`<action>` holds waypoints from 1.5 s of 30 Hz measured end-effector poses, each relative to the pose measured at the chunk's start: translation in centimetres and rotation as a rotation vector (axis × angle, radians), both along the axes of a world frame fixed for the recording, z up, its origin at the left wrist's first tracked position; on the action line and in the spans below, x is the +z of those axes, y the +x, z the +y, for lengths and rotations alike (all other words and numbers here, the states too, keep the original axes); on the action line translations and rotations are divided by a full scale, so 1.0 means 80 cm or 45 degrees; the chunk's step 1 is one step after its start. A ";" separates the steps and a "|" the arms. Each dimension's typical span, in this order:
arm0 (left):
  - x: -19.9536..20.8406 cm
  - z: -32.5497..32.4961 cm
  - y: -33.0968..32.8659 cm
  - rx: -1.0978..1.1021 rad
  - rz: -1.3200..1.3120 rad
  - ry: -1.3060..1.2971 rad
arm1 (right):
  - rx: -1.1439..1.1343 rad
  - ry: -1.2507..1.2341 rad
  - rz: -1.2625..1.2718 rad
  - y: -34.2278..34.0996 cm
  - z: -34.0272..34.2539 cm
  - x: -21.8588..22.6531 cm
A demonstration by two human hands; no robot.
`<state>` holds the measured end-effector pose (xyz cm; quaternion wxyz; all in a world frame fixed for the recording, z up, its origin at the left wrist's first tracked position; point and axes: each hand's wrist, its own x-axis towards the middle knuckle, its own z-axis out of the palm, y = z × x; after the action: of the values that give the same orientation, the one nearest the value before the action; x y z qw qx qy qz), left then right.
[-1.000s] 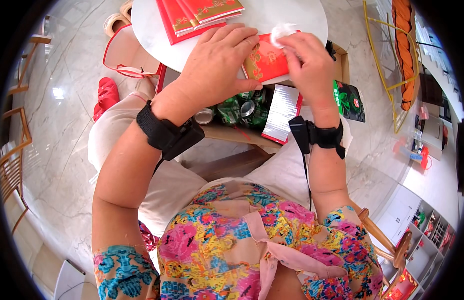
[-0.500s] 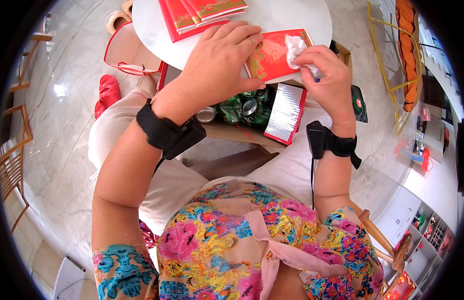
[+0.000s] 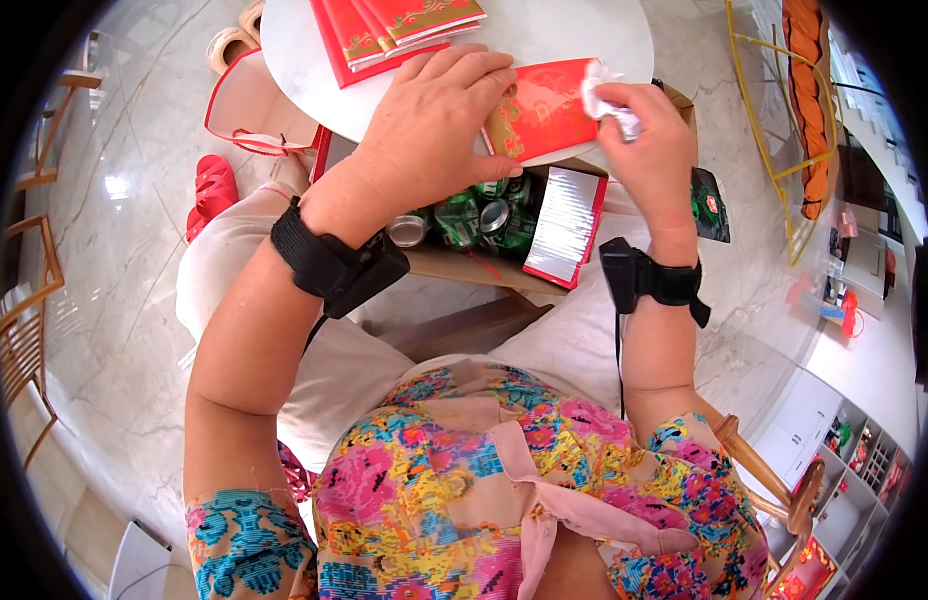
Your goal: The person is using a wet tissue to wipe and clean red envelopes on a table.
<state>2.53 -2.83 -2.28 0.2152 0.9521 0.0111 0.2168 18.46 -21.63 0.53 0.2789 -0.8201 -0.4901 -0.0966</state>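
Note:
A red booklet with gold ornament point(image 3: 554, 105) lies on the round white tabletop point(image 3: 569, 25), close to the near edge. Across its left end my left hand point(image 3: 434, 125) lies flat, fingers stretched and thumb held out along the near side. My right hand point(image 3: 649, 145) pinches a crumpled white tissue point(image 3: 599, 90) over the booklet's right end. Whether the tissue touches the cover is hard to tell. Farther left on the tabletop, several similar red booklets point(image 3: 389, 30) lie overlapped in a pile.
Below the table edge, a cardboard box point(image 3: 464, 265) holds several green cans point(image 3: 459, 218) and a red-edged white piece point(image 3: 566, 225). A red-trimmed open bag point(image 3: 259, 100) stands at left, near a red slipper point(image 3: 216, 190). At right stands a yellow metal frame point(image 3: 774, 170).
My right hand has drawn the tissue slightly toward the far right corner of the booklet. My left hand has stayed in place on it; the whole view has shifted a little.

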 end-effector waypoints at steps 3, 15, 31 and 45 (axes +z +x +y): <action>-0.006 0.002 -0.002 0.001 -0.012 0.004 | 0.175 0.009 0.037 -0.035 0.017 -0.003; -0.003 -0.003 0.002 0.144 -0.122 0.009 | -0.184 0.001 -0.106 0.006 0.002 -0.003; 0.027 -0.018 0.006 0.165 0.028 -0.592 | -0.125 0.378 -0.168 0.007 0.005 0.000; 0.012 0.001 -0.003 -0.053 -0.238 -0.083 | -0.062 0.252 -0.159 -0.008 0.019 -0.002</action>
<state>2.33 -2.75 -1.35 0.2508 0.9203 -0.0219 0.2995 17.84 -20.15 0.38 0.3249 -0.7928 -0.4744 -0.2021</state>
